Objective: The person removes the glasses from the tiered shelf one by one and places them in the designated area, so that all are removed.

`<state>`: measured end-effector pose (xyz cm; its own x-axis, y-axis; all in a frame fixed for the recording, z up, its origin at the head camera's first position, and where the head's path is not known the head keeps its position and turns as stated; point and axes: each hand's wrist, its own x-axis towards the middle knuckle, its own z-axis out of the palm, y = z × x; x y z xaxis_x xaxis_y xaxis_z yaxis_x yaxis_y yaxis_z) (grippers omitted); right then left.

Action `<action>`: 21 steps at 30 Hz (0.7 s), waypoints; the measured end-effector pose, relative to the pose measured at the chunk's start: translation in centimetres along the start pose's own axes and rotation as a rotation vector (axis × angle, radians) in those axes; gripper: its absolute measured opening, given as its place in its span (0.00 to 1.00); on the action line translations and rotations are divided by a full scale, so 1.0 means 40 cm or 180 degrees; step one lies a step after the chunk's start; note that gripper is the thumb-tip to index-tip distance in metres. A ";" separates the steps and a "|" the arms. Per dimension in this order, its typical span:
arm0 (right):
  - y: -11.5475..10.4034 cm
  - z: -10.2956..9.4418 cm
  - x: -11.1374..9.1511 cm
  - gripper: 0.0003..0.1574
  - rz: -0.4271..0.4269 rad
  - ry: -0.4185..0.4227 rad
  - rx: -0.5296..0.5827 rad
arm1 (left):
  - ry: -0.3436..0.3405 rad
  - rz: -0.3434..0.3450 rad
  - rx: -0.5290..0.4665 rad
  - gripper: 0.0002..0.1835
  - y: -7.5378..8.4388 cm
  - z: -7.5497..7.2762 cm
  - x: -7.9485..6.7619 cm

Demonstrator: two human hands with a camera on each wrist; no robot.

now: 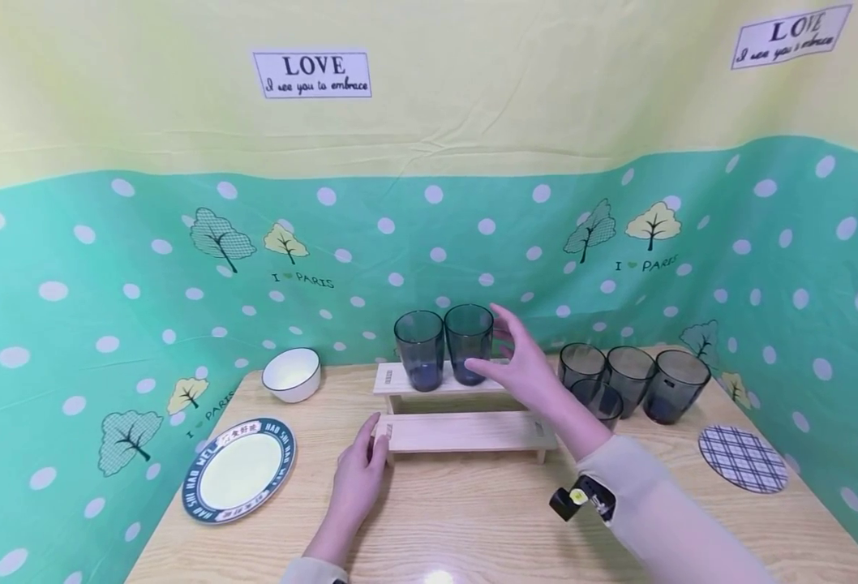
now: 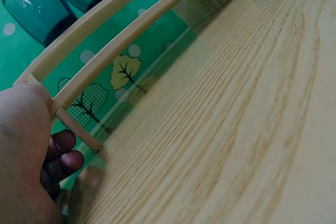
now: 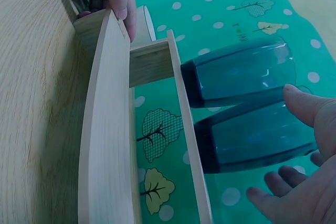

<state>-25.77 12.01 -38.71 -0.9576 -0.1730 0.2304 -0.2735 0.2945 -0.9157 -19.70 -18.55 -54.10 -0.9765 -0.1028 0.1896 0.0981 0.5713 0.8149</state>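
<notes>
Two tinted drinking glasses stand side by side on the upper tier of a two-tier wooden rack (image 1: 465, 432), a left glass (image 1: 419, 350) and a right glass (image 1: 465, 337). Around the right glass my right hand (image 1: 522, 369) is spread. In the right wrist view its thumb (image 3: 303, 103) overlaps the glass near the rim, while the other fingers (image 3: 289, 179) stand apart from the wall. My left hand (image 1: 358, 478) holds the left end of the rack's lower tier. Seen from the left wrist, fingers (image 2: 65, 163) curl beside the rack's leg (image 2: 79, 129).
Several more tinted glasses (image 1: 629, 377) stand right of the rack, partly behind my right forearm. A checked round coaster (image 1: 743, 458) lies at the far right. On the left are a white bowl (image 1: 292, 375) and a blue-rimmed plate (image 1: 199, 487). A polka-dot cloth (image 1: 371, 243) hangs behind.
</notes>
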 end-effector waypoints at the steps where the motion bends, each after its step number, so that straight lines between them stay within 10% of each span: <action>1: 0.001 0.002 0.002 0.66 0.0009 -0.0001 0.0005 | -0.0003 -0.0002 0.0001 0.27 0.000 0.000 0.000; 21: 0.005 0.026 0.024 0.68 0.0282 0.0060 -0.0076 | 0.0041 0.0004 0.0010 0.27 -0.003 0.002 0.000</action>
<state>-26.66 10.92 -39.01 -0.9796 -0.1277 0.1551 -0.1894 0.3303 -0.9247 -19.73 -18.57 -54.25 -0.9738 -0.1125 0.1978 0.0989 0.5739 0.8130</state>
